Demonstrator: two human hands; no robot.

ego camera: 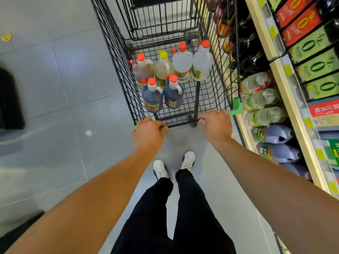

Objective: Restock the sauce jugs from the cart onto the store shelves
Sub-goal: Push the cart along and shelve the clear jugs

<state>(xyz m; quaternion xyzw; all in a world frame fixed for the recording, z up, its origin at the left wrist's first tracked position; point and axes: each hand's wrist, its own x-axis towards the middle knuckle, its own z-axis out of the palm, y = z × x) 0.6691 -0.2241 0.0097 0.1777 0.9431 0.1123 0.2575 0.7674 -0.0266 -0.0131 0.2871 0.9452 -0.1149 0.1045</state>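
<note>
- Six jugs [166, 79] stand upright in the cart [216, 85], mid-frame, bunched for easy reach.
- Left hand [148, 133] and right hand [216, 123] each clamp the handle, likely steering.
- Shelves [286, 99] run along the frame's right, just beside the cart.

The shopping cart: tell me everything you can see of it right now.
The shopping cart is a black wire-mesh basket with green plastic corner pieces at the handle end. It stands on the grey floor, close beside the store shelves on its right. Six sauce jugs stand upright on its basket floor: two dark, two amber, two clear. The left hand and right hand both grip its handle.
</note>
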